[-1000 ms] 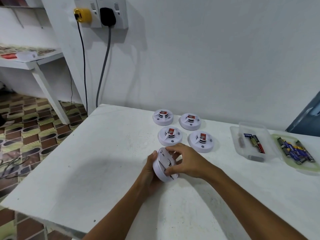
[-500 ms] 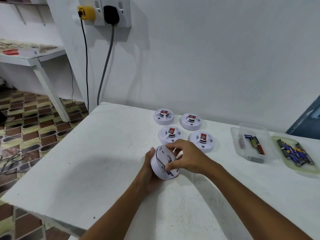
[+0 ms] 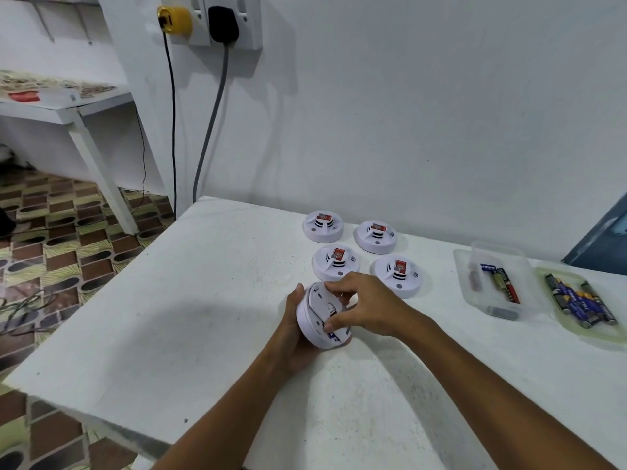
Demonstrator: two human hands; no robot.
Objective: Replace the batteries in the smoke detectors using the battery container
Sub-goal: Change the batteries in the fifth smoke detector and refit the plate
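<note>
White detector (image 3: 320,320) clasped by both hands' grip.

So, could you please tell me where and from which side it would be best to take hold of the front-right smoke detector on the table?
Probably by its round outer rim, from above. The front-right smoke detector lies flat, face up, a low disc with a raised centre. Fingers spread across the rim from the right and far sides suit it best, since the right hand and the held detector crowd its near-left side.
</note>
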